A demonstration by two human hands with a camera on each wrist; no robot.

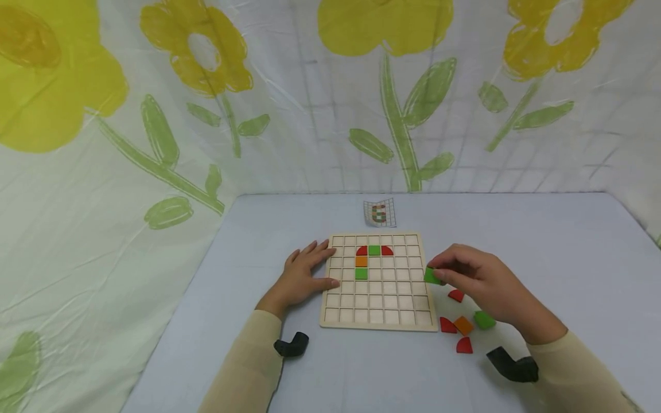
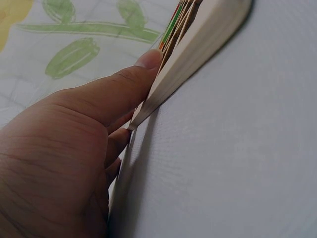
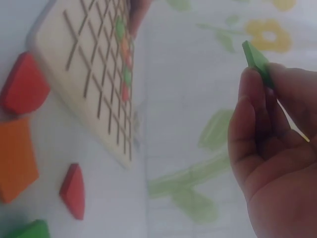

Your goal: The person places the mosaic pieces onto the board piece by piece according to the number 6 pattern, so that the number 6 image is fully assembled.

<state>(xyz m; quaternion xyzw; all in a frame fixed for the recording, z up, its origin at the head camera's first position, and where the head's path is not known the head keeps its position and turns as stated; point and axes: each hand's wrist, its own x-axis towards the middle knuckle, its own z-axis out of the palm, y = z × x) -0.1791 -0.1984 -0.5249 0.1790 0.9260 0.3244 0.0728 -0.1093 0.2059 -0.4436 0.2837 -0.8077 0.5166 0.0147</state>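
Observation:
A wooden grid board [image 1: 382,316] lies on the table. My left hand [image 1: 299,277] rests at its left edge with fingers spread; in the left wrist view the thumb [image 2: 150,58] lies on the rim. My right hand [image 1: 477,281] pinches a green square tile [image 1: 431,276] between thumb and fingertips, just off the board's right edge. In the right wrist view this tile [image 3: 257,62] is tilted. On the board, a green square [image 1: 374,250] sits between two red quarter-circles [image 1: 387,250]. An orange square [image 1: 361,261] and a green square [image 1: 361,273] run down below the left quarter-circle.
Right of the board lie three loose red quarter-circles [image 1: 465,345], an orange square [image 1: 463,325] and a green tile [image 1: 484,319]. Behind the board is a small printed pattern card [image 1: 379,213]. A flower-printed curtain [image 1: 310,126] stands along the table's back edge.

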